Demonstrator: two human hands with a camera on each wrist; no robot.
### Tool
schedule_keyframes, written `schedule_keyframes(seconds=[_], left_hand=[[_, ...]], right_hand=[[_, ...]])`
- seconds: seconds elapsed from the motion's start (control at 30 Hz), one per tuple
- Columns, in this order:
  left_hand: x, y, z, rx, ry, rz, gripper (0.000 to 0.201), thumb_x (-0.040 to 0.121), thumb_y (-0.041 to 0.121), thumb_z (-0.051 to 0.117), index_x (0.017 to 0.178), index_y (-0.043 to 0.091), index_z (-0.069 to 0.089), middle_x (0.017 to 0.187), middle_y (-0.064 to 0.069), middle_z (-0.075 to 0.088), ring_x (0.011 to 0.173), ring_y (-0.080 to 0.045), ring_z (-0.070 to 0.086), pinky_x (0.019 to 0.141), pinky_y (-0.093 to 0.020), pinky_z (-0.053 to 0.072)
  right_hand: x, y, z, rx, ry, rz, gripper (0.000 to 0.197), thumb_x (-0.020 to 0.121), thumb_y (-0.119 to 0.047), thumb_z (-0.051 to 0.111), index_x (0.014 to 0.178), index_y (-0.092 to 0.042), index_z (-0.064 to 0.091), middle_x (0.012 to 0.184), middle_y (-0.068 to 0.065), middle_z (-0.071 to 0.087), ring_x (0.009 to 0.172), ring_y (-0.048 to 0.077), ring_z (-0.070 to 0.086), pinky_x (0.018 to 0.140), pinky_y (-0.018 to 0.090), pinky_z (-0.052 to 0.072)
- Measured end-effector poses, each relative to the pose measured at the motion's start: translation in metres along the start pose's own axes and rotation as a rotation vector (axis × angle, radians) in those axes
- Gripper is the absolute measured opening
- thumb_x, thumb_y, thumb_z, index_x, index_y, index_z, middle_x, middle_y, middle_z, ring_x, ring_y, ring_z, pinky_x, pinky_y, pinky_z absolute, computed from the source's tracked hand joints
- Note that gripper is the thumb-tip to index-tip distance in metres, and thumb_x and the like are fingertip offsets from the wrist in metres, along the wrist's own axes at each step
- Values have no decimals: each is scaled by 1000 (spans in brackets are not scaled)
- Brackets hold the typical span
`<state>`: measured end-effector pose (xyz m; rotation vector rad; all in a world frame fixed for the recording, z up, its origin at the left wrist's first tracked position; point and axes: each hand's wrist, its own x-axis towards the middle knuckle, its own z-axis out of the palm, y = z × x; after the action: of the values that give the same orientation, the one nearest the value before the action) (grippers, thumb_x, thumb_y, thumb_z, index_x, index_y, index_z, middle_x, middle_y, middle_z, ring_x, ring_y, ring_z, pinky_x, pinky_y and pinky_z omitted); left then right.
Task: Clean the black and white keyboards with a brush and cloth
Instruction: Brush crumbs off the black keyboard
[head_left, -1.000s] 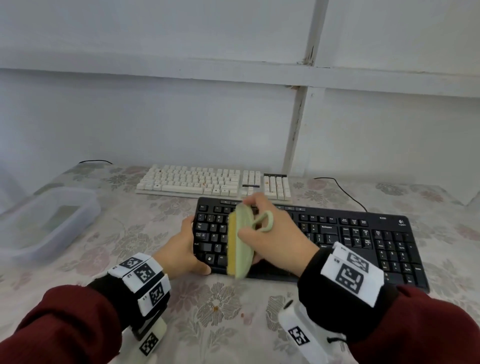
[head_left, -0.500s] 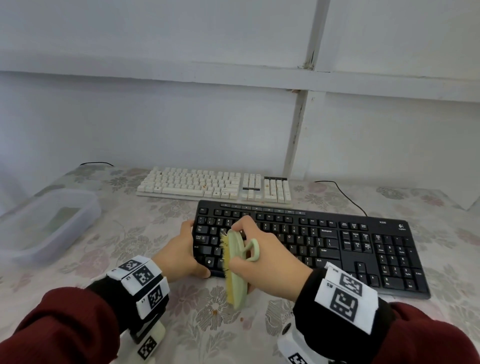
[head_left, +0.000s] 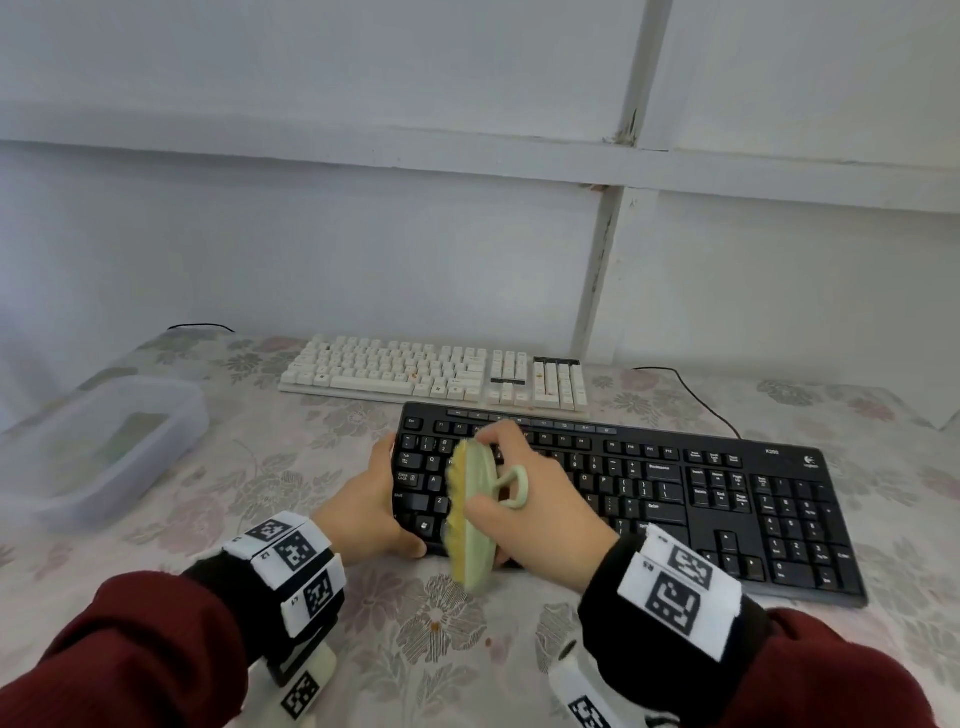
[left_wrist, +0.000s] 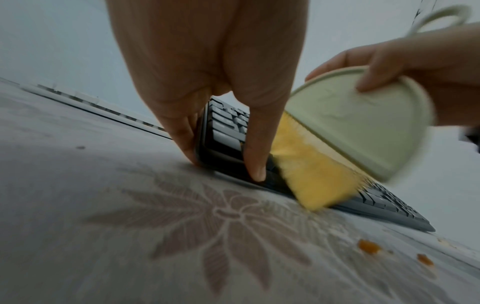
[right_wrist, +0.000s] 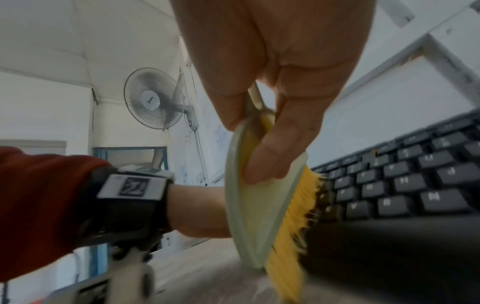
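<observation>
**Brushing the black keyboard, left end**

Over at the left end of the black keyboard (head_left: 649, 499) is where we are now. Our right hand (head_left: 535, 509) is clamped on the pale green brush (head_left: 475, 514), thumb on one side of its back and fingers on the other, yellow bristles facing left against the keys. Compared with a second ago, the brush has dropped from up over the keys to the front rows, its lower end hanging past the near edge, so that looks like one sweep toward us finished.

Just left of the brush, our left hand (head_left: 366, 512) grips the keyboard's corner, thumb on the front edge, pinning it down.

A few orange crumbs (left_wrist: 369, 246) sit on the floral surface (head_left: 311, 467) near us. Beyond both hands the white keyboard (head_left: 431, 371) looks unbrushed, with specks on its keys. No cloth in sight.
</observation>
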<state>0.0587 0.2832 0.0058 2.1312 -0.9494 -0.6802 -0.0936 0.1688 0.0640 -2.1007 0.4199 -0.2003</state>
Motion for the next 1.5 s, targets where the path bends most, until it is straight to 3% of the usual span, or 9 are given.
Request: schedule_keyframes(seconds=[0.13, 0.37, 0.57, 0.77, 0.97, 1.17, 1.3, 1.4, 1.5], left_hand=[[0, 1, 0, -6, -6, 4, 112, 63, 2, 79, 141, 28, 4, 97, 11, 58, 85, -2, 57, 61, -12, 42], [-2, 2, -1, -20, -20, -4, 113, 65, 1, 79, 143, 29, 1, 101, 15, 55, 88, 3, 53, 67, -9, 41], [-2, 3, 0, -29, -13, 3, 110, 65, 1, 78, 141, 29, 3, 97, 10, 57, 84, -2, 57, 65, -13, 43], [-1, 1, 0, 5, -4, 12, 108, 62, 5, 78, 139, 25, 6, 96, 0, 61, 83, -10, 63, 72, -27, 53], [-2, 3, -1, -16, -19, -2, 111, 65, 2, 78, 141, 29, 3, 99, 10, 57, 87, -2, 57, 66, -13, 43], [-4, 5, 0, -11, -18, -11, 113, 67, 2, 77, 143, 29, -2, 94, 10, 57, 82, -2, 56, 64, -13, 43], [-4, 5, 0, 12, -10, 2, 111, 66, 3, 77, 142, 25, 0, 93, 7, 58, 79, -2, 58, 60, -11, 41], [-2, 5, 1, 38, -7, 10, 112, 64, 5, 78, 142, 22, 0, 97, 4, 58, 80, -4, 60, 63, -14, 45], [0, 3, 1, 12, -4, 1, 111, 64, 4, 78, 142, 25, 1, 98, 5, 58, 83, -5, 60, 65, -16, 45]], right_hand=[[-12, 0, 1, 15, -70, 44, 40, 84, -13, 52, 118, -28, 38, 94, 18, 64, 72, 28, 64, 64, 47, 58], [29, -16, -18, 121, 173, -74, 46, 88, -10, 51, 125, -30, 34, 100, 15, 63, 84, 32, 68, 67, 46, 59], [36, -13, -1, -6, 129, -91, 46, 86, -11, 51, 125, -26, 33, 90, 16, 63, 76, 33, 67, 65, 50, 57], [11, -4, 14, -97, -87, -17, 43, 86, -12, 51, 125, -20, 35, 66, -1, 47, 49, 12, 40, 48, 28, 40], [21, -23, -6, 24, 81, -66, 42, 87, -12, 52, 123, -25, 37, 98, 17, 62, 83, 37, 66, 67, 50, 58], [36, -19, -2, -41, 126, -98, 47, 87, -10, 50, 127, -25, 32, 81, 17, 62, 67, 34, 63, 62, 52, 55], [22, -8, 12, -62, 34, -50, 44, 86, -11, 50, 126, -21, 33, 67, 5, 53, 53, 16, 49, 52, 40, 54], [7, -2, 17, -66, -74, -5, 43, 87, -11, 49, 126, -20, 34, 66, 0, 46, 48, 10, 39, 43, 23, 36], [6, -12, 8, -2, -96, 17, 39, 85, -11, 52, 121, -19, 40, 79, 8, 54, 59, 16, 53, 55, 29, 54]])
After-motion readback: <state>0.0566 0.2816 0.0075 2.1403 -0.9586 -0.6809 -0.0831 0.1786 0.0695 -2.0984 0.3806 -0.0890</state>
